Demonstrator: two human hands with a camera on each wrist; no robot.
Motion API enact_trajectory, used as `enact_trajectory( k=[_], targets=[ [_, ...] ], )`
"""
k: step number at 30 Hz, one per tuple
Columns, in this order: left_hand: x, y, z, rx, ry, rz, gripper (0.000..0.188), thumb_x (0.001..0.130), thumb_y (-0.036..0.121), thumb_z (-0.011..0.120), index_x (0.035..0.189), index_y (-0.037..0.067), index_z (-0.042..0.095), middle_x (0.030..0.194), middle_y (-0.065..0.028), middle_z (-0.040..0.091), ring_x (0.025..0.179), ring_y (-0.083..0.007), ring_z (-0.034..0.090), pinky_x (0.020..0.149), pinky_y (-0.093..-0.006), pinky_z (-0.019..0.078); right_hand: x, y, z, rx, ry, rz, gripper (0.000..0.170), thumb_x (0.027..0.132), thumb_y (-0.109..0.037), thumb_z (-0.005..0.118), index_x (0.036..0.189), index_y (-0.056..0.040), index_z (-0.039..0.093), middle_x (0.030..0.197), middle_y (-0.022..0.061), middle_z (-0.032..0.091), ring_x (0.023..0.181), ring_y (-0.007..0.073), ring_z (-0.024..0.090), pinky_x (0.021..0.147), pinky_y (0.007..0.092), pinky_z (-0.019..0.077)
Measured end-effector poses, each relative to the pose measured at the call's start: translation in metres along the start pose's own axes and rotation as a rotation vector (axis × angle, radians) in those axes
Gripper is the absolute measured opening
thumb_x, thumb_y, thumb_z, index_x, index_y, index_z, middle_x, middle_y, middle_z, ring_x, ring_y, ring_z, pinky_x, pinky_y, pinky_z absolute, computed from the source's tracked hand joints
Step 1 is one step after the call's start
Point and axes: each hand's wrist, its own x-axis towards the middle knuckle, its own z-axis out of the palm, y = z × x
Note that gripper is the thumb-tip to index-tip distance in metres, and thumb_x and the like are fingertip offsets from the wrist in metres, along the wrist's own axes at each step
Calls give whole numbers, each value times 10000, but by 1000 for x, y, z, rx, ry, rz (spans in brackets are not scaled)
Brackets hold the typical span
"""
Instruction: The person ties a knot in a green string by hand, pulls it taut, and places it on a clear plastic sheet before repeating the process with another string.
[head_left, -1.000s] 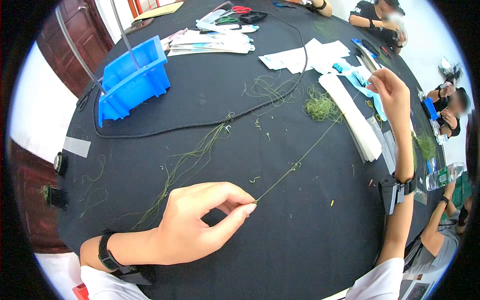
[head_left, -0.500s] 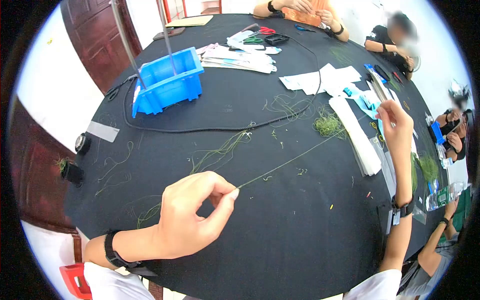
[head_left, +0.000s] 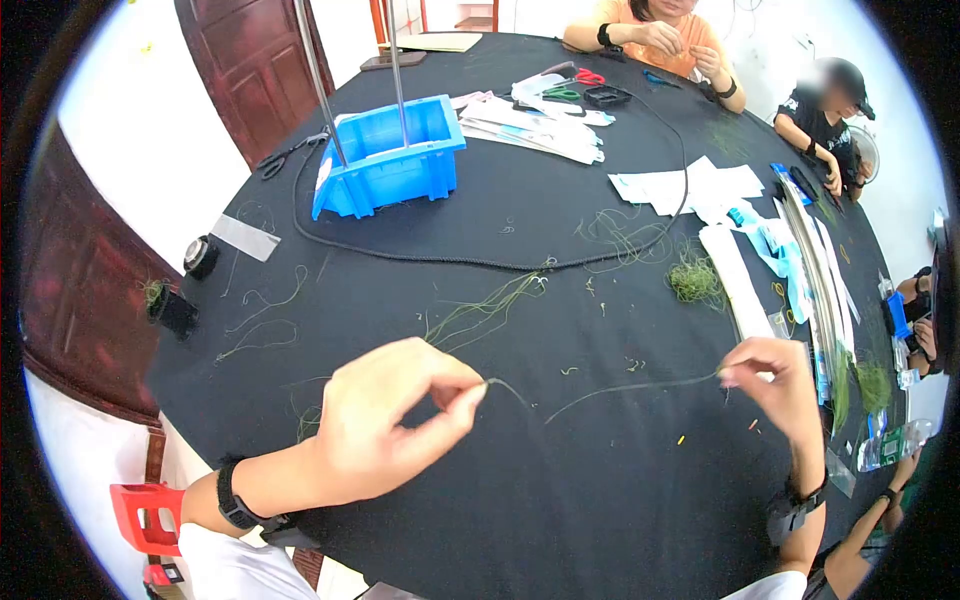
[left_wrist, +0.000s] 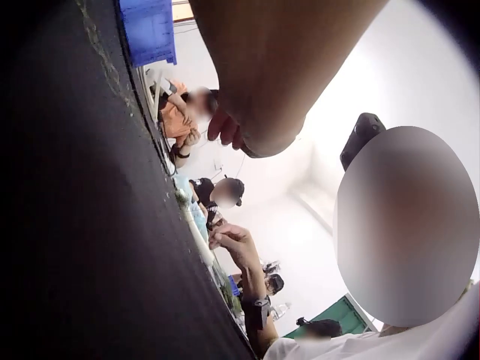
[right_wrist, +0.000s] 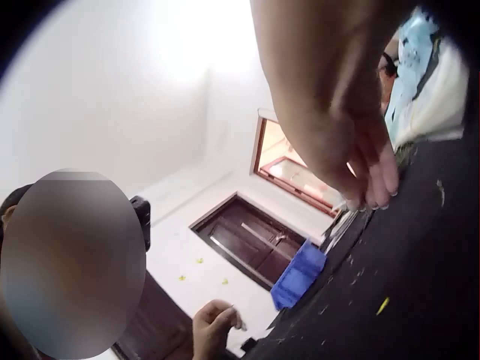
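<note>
At the centre-left of the head view my left hand (head_left: 385,425) pinches the end of a thin green thread (head_left: 640,386) between thumb and forefinger. My right hand (head_left: 778,385), over the right part of the table, pinches the thread's other portion. Between the two hands the thread hangs slack and dips in the middle, where it is partly blurred. Both hands are held above the black tablecloth. In the left wrist view my left hand (left_wrist: 259,124) hides its own fingertips; the right wrist view shows my right hand (right_wrist: 352,150) with fingers bent downward.
A blue bin (head_left: 395,165) with metal rods stands at the back left, a black cord (head_left: 440,260) curving around it. Loose green threads (head_left: 490,305) lie beyond my left hand. A green tangle (head_left: 694,279), white strips (head_left: 735,280) and packets lie at right. Other people sit around the table.
My right hand has come down and nearer, and the thread, earlier taut, now sags. The head view has shifted, so the table's things appear farther right. My left hand keeps its pinch.
</note>
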Motion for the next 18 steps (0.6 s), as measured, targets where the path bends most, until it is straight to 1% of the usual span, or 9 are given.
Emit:
enact_trajectory(
  k=[2,3,6,9,12,13,16,17,18],
  targets=[
    [-2,3,4,-1,-59,43,134,708,-44,690,805,19,623,712,-99,626,606,-209,611,552,-287,471,0,-14,17,-143,-73,-71,55,758,38,673,804,15,652,750,83,644,682,157,645,612,254,515],
    [-5,1,9,-5,-46,84,160,693,-39,703,814,31,625,705,-89,625,601,-227,611,543,-301,474,2,-20,25,-166,-89,-73,81,744,24,692,814,5,656,747,99,637,677,179,647,605,261,517],
    [-9,2,14,-34,-51,196,210,638,-74,710,808,-7,606,690,-77,579,564,-204,561,490,-284,455,5,-22,45,-201,-57,-58,107,728,9,707,809,5,638,700,89,616,655,181,636,578,263,514],
    [-11,-1,12,-27,-68,250,216,660,-39,734,839,12,623,691,-92,616,572,-217,600,504,-293,476,10,-24,49,-213,-51,-43,116,720,3,715,780,-1,616,732,83,607,648,181,625,557,257,509],
    [-9,-5,13,-19,-72,300,229,651,-31,743,846,-5,626,684,-86,609,556,-212,597,485,-285,477,18,-28,57,-399,145,-258,123,724,3,712,774,-10,600,810,82,598,642,178,612,533,254,501],
    [-9,-7,15,-18,-72,306,227,650,-31,743,844,-7,628,683,-84,606,554,-210,595,484,-283,476,19,-38,59,-472,186,-225,114,741,6,694,807,-13,602,881,87,588,641,179,604,509,261,487],
    [-9,-12,25,-22,-75,318,218,650,-28,742,836,-10,630,679,-82,600,547,-205,592,479,-278,476,24,-52,73,-388,219,-226,116,751,13,680,839,-13,609,880,93,583,628,176,595,488,262,471],
    [-9,-14,29,-28,-76,319,213,650,-25,741,832,-10,631,677,-82,598,546,-204,590,478,-278,476,26,-48,78,-274,162,-324,110,764,9,674,856,-17,619,867,89,584,605,157,588,471,259,458],
    [-10,-15,32,-34,-78,320,209,651,-23,740,828,-10,631,675,-82,596,544,-203,589,476,-278,476,26,-55,82,-161,43,-319,104,787,-18,676,881,-18,630,853,81,600,561,116,566,455,247,451]
  ],
)
